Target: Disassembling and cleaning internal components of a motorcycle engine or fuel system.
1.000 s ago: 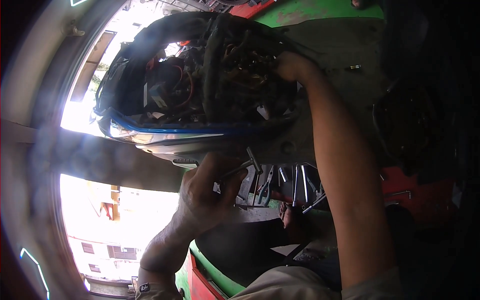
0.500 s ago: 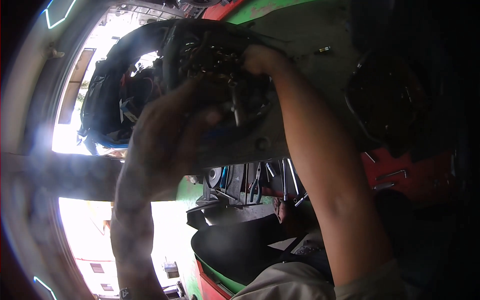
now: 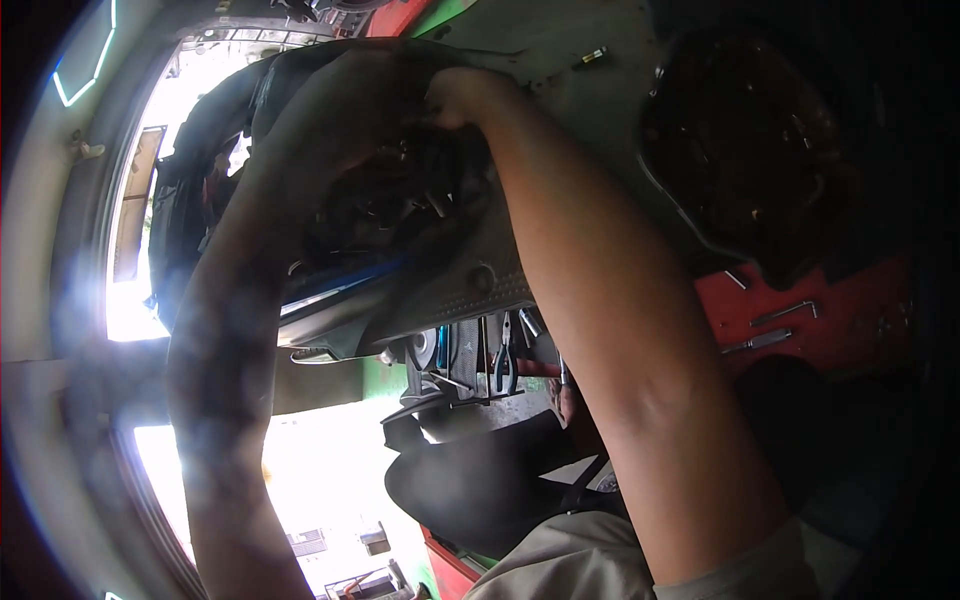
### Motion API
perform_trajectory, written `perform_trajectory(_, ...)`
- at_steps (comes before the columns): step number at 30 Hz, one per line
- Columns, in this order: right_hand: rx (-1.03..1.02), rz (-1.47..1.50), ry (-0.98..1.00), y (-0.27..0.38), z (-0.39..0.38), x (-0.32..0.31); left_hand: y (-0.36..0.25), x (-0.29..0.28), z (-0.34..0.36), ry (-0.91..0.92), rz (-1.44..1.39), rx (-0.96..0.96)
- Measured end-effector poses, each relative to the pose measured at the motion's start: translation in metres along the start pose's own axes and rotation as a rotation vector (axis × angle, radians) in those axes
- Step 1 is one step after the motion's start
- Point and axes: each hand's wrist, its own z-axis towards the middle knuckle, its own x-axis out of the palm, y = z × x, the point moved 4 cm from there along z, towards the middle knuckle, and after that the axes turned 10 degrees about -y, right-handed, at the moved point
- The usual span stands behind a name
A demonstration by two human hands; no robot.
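Both my arms reach over a dark vehicle body, apparently a scooter's, with an opening full of metal and dark mechanical parts (image 3: 400,190). At the opening's far right edge is my right hand (image 3: 462,97), its fingers curled closed; whatever they hold is hidden. My left hand (image 3: 355,100) is at the far side of the same opening, left of the right hand. It is dark and blurred, so its fingers cannot be made out. A grey-green body panel (image 3: 440,290) borders the opening on the near side.
A dark glossy hollow part (image 3: 740,150) lies at right. A small metal cylinder (image 3: 592,58) rests on the panel at the back. Below are pliers (image 3: 506,355) among several tools. On a red surface lie a hex key (image 3: 785,313) and a silver-handled tool (image 3: 758,341).
My left hand has moved away and up to the far side of the opening, beside the right hand. The view has shifted, and my right hand stays at the opening's edge with curled fingers.
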Motion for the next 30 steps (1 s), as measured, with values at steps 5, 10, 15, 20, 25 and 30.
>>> perform_trajectory(5,-0.053,-0.077,0.004,0.003,0.0,-0.006,0.001,0.003,0.001,0.034,-0.022,-0.042)
perform_trajectory(10,-0.063,-0.068,0.002,0.005,-0.004,-0.012,-0.003,0.002,0.002,0.044,-0.036,-0.067)
perform_trajectory(15,0.129,0.133,-0.022,0.004,-0.011,-0.023,-0.005,0.001,-0.003,0.05,-0.058,-0.097)
perform_trajectory(20,0.044,0.072,-0.054,0.004,-0.011,-0.023,0.005,0.017,-0.004,0.037,-0.026,-0.008)
perform_trajectory(25,-0.025,-0.052,-0.028,0.0,0.022,-0.004,0.019,0.046,0.001,-0.007,0.057,0.108)
perform_trajectory(30,-0.061,0.063,-0.028,-0.002,0.05,0.01,0.023,0.049,-0.001,0.074,0.057,0.052)
